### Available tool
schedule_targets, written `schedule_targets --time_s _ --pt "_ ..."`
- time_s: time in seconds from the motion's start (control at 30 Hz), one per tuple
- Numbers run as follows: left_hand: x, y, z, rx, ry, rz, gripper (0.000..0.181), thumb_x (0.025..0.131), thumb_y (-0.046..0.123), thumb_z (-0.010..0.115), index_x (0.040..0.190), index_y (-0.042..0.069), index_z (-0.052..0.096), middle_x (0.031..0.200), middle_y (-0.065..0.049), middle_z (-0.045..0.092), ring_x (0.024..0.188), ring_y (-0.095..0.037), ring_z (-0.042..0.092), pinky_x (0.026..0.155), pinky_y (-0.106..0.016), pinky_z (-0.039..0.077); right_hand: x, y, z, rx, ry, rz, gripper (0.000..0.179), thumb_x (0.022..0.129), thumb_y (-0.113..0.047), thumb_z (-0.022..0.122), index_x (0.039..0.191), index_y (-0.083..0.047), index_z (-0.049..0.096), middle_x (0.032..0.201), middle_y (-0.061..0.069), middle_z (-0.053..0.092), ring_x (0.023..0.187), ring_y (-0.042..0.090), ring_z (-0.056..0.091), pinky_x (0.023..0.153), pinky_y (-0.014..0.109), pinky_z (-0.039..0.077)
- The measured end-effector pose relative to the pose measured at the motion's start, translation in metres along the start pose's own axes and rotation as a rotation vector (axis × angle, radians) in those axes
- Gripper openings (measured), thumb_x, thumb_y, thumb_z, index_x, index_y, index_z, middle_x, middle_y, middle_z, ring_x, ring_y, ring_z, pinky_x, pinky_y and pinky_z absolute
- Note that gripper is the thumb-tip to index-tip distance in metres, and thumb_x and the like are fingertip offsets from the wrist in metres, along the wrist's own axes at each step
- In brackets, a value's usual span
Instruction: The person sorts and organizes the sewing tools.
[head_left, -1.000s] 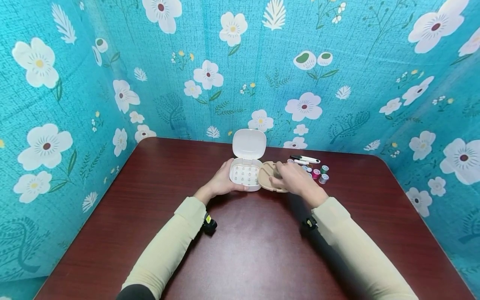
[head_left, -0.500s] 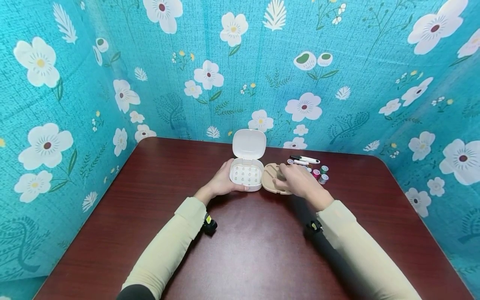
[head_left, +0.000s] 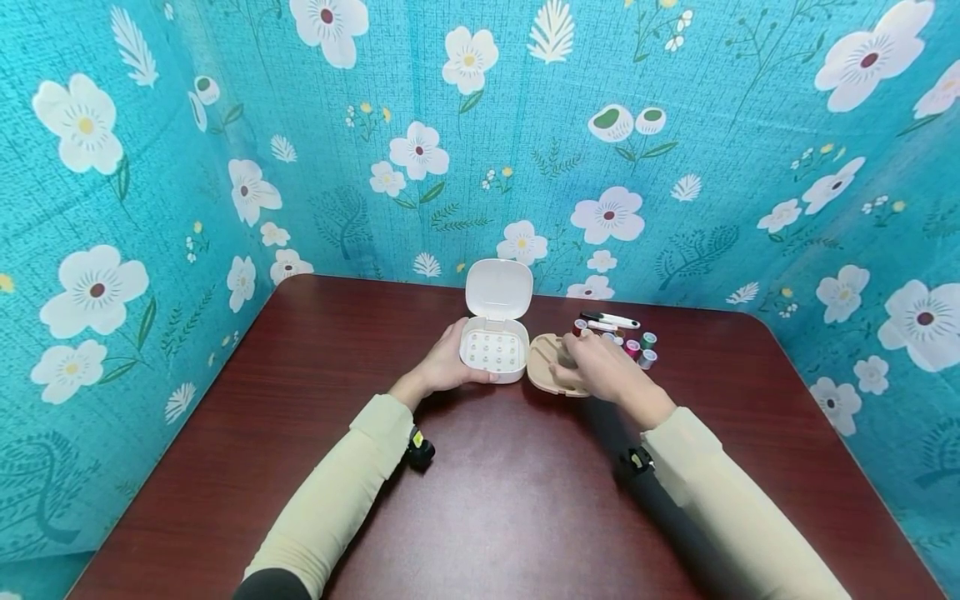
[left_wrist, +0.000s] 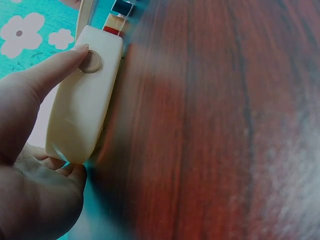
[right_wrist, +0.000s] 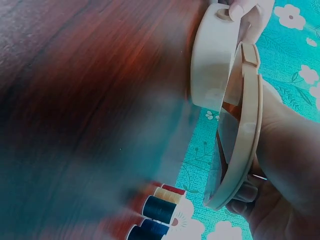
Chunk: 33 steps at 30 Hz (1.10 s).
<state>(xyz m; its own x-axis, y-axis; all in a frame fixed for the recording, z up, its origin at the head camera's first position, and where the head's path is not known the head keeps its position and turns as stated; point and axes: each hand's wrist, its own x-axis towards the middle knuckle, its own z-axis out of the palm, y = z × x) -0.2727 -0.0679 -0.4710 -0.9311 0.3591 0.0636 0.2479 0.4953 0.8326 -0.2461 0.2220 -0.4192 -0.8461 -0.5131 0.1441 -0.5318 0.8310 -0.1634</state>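
A white sewing box [head_left: 512, 377] stands on the table with its lid [head_left: 499, 288] raised. Inside lies a white panel [head_left: 493, 350] with rows of small pegs. My left hand [head_left: 447, 362] grips the box's left side, and in the left wrist view its thumb presses beside the round button [left_wrist: 91, 62]. A beige tray [head_left: 542, 368] is held by my right hand [head_left: 603, 364] just right of the box. The right wrist view shows this tray [right_wrist: 248, 127] tilted and above the table. Part of the tray is hidden by my right hand.
Several thread spools [head_left: 648, 358] stand behind and right of my right hand. A black-and-white slim tool [head_left: 619, 320] lies behind them. The dark red table [head_left: 480, 500] ends at a blue flowered cloth [head_left: 420, 208].
The right hand has moved the beige tray slightly right and toward me, away from the box. A red spool now shows behind that hand. The left hand and box stay put.
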Motion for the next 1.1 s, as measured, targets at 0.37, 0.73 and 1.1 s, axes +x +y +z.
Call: schedule_targets --time_s 0.37,0.73,1.1 --pt "0.0 0.001 0.0 -0.004 0.005 -0.007 0.115 0.066 0.029 0.098 0.155 0.005 0.031 0.145 -0.02 0.043 0.13 -0.033 0.045 0.113 -0.046 0.035 -0.006 -0.001 0.002 0.018 -0.027 -0.005 0.027 0.09 -0.03 0.072 0.084 -0.006 0.06 0.064 -0.002 0.041 0.056 0.013 0.039 0.048 0.03 0.028" --pt "0.0 0.001 0.001 -0.007 0.006 -0.007 0.115 0.066 0.03 0.098 0.155 0.005 0.03 0.146 -0.02 0.043 0.131 -0.033 0.044 0.114 -0.047 0.034 -0.011 -0.004 0.002 0.002 -0.012 -0.032 0.025 0.089 -0.029 0.073 0.086 -0.008 0.06 0.063 -0.002 0.043 0.056 0.014 0.041 0.046 0.028 0.031" --pt "0.001 -0.001 0.002 0.001 0.008 0.01 0.112 0.066 0.03 0.098 0.153 0.006 0.033 0.144 -0.019 0.045 0.13 -0.032 0.045 0.112 -0.046 0.035 -0.017 -0.011 0.003 0.018 -0.029 -0.048 0.024 0.09 -0.029 0.073 0.085 -0.01 0.059 0.06 -0.006 0.041 0.057 0.012 0.041 0.051 0.028 0.033"
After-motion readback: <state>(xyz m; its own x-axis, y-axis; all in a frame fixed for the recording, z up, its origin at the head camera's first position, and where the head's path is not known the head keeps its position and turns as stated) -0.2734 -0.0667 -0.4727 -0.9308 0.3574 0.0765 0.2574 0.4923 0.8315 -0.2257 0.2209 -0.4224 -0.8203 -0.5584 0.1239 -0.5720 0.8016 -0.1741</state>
